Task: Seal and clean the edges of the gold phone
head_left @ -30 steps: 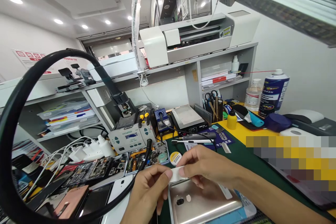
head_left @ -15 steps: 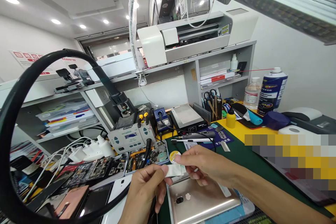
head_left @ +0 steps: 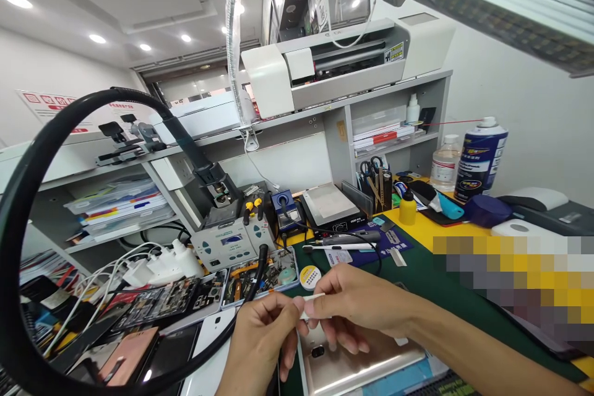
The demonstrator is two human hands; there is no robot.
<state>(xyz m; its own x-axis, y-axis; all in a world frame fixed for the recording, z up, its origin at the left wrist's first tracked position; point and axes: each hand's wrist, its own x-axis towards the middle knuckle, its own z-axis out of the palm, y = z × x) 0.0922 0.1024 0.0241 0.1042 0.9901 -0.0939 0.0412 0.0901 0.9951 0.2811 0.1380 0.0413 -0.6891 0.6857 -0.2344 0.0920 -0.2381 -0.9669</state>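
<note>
Left hand (head_left: pixel 260 337) and right hand (head_left: pixel 355 306) each grip, fingertips pinched, a small white strip (head_left: pixel 312 306).

A small white strip (head_left: pixel 312 305), thin and seen nearly edge-on, was held level in the air between two sets of fingers (head_left: pixel 297 309), just above a gold phone (head_left: pixel 357 362) lying back-up on the bench.

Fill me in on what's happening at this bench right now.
A person at a cluttered phone repair bench pinches a small white strip between both hands, left hand and right hand, just above a gold phone lying back-up on the green mat. A soldering station and trays of parts sit behind.
</note>
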